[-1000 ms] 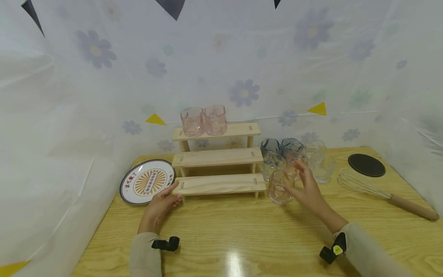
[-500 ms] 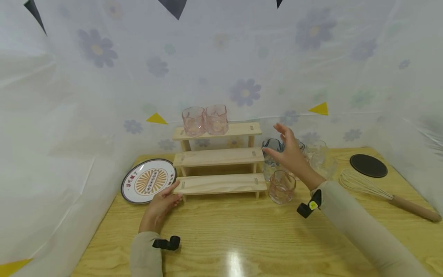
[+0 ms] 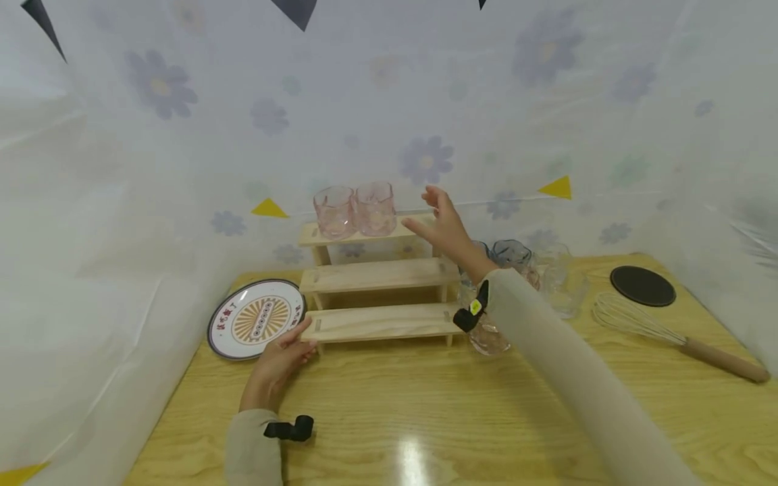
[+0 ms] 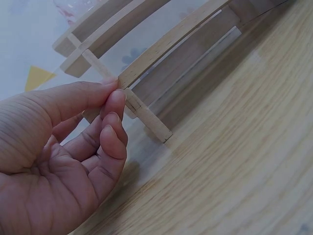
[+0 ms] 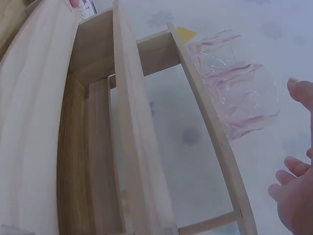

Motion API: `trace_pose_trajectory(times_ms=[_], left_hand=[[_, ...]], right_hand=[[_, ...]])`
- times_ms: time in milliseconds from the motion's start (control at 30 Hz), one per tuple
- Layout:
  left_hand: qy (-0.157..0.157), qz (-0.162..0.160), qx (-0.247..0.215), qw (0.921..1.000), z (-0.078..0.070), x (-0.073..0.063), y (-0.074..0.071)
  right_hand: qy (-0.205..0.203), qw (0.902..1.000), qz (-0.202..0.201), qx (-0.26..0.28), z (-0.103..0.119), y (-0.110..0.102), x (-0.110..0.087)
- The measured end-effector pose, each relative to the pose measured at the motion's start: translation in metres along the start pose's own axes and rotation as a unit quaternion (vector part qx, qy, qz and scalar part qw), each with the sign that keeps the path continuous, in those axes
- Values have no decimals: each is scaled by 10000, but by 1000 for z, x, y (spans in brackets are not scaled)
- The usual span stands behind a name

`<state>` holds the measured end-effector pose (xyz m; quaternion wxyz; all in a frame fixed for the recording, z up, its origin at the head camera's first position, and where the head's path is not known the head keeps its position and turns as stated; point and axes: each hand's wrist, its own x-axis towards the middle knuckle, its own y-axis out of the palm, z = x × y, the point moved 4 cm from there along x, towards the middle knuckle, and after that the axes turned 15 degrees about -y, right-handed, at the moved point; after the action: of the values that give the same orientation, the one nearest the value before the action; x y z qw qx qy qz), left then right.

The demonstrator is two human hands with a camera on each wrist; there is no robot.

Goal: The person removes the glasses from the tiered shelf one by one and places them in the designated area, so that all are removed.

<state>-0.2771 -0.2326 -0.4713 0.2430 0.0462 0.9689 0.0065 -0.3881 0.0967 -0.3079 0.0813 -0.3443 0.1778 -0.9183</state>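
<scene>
A three-tier wooden display shelf [image 3: 383,322] stands on the table. My left hand [image 3: 279,368] pinches the left end of its lowest tier; in the left wrist view the thumb and index finger [image 4: 115,100] meet at that corner. Two pink glasses [image 3: 334,214] stand side by side on the top tier's left half. Just right of them, over the tier's right part, is my right hand [image 3: 446,226], fingers spread and holding nothing. The right wrist view shows these pink glasses [image 5: 244,98] apart from the right hand [image 5: 296,196].
Right of the shelf, a pinkish glass [image 3: 488,342] is partly hidden by my right forearm. Behind it are blue glasses [image 3: 512,254] and clear glasses [image 3: 565,290]. A whisk [image 3: 717,358] and a black round mat [image 3: 643,285] lie farther right. A plate [image 3: 220,331] lies left.
My right hand has left the pinkish glass at the shelf's right and moved up and left to the top tier, still without a glass. The left hand stays at the shelf.
</scene>
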Motion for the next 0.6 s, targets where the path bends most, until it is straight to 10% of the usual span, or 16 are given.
trace_pose_trajectory(times_ms=[600], left_hand=[[-37,-36,91,9999,-4,-1,8]], right_hand=[[520,9982,298,-19,-3,43,47]])
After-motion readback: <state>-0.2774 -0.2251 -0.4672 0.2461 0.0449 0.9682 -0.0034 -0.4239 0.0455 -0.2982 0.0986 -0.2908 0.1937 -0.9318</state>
